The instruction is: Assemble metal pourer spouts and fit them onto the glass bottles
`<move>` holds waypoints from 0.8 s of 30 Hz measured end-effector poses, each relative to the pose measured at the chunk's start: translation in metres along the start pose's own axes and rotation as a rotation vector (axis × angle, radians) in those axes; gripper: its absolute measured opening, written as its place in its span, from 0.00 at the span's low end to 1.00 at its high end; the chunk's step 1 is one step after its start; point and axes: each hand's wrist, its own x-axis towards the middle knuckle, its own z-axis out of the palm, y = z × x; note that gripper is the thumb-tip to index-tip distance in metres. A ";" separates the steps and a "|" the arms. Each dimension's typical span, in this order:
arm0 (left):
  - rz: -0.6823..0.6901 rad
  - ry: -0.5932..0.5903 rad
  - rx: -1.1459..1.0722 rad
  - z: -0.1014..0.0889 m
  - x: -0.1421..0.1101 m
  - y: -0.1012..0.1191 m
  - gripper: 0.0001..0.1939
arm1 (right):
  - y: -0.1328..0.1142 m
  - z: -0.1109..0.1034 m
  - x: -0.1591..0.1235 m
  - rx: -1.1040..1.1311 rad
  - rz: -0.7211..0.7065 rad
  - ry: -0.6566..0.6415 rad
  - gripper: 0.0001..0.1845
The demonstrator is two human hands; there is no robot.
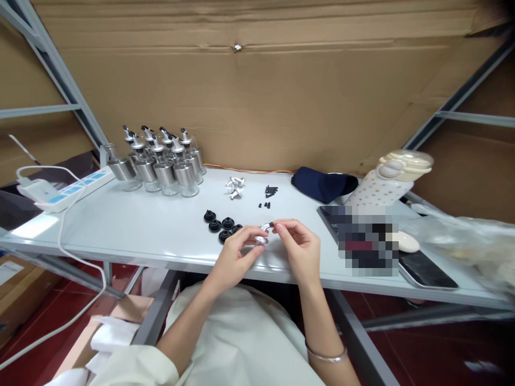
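Note:
My left hand grips a silver pourer spout by its round base, above the table's front edge. At the spout's tip, my right hand pinches a small black cap, which touches the metal end. Beside my left hand lie several black ribbed stoppers, partly covered by the fingers. Farther back sits a small pile of silver spouts. To its right are a heap of thin black pieces and a few tiny black plugs.
Several oil bottles with steel sleeves stand at the back left, near a white power strip and cable. On the right are a navy cap, a dotted flask, a phone, a white mouse and a plastic bag.

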 end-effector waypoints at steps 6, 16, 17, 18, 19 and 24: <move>-0.041 0.031 -0.143 0.001 0.001 -0.004 0.06 | 0.001 -0.001 0.000 0.046 -0.034 -0.070 0.04; -0.146 0.024 -0.249 0.002 0.005 -0.005 0.19 | 0.003 0.001 -0.001 -0.012 -0.045 -0.071 0.05; -0.145 0.030 -0.252 0.002 0.005 -0.005 0.19 | 0.003 0.001 -0.001 -0.007 -0.045 -0.073 0.05; -0.143 0.037 -0.259 0.002 0.004 -0.006 0.20 | 0.003 0.000 -0.001 0.002 -0.045 -0.078 0.04; -0.140 0.041 -0.266 0.002 0.004 -0.007 0.20 | 0.003 0.000 -0.001 0.013 -0.047 -0.086 0.04; -0.122 0.039 -0.273 0.000 0.004 -0.008 0.19 | 0.002 -0.003 -0.001 0.041 -0.076 -0.129 0.04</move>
